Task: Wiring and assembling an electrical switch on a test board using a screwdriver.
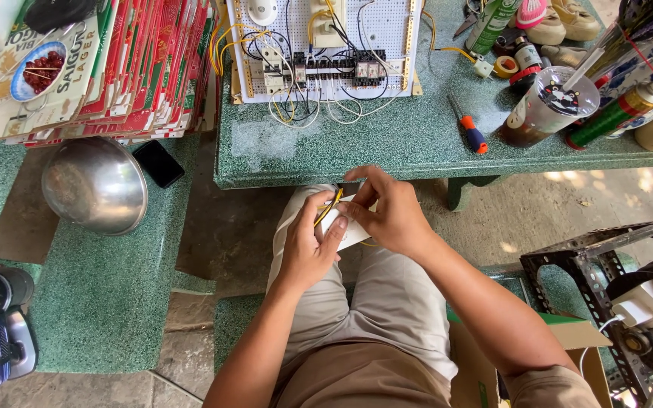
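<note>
Both of my hands meet over my lap, just below the front edge of the green stone table (pixel 387 147). My left hand (pixel 305 251) and my right hand (pixel 391 211) together grip a small white electrical part (pixel 348 230) with yellow wires (pixel 329 207) coming out of it. My fingers hide most of the part. On the table ahead lies a white perforated board (pixel 387 30) carrying switches, black terminal blocks and a tangle of yellow, white and black wires.
An orange-and-blue screwdriver (pixel 468 130), a lidded plastic cup (pixel 549 106), tape rolls and spray cans sit at the table's right. At left are a steel bowl (pixel 96 183), a black phone (pixel 159 162) and stacked cartons (pixel 115 68). A metal frame (pixel 606 257) stands at right.
</note>
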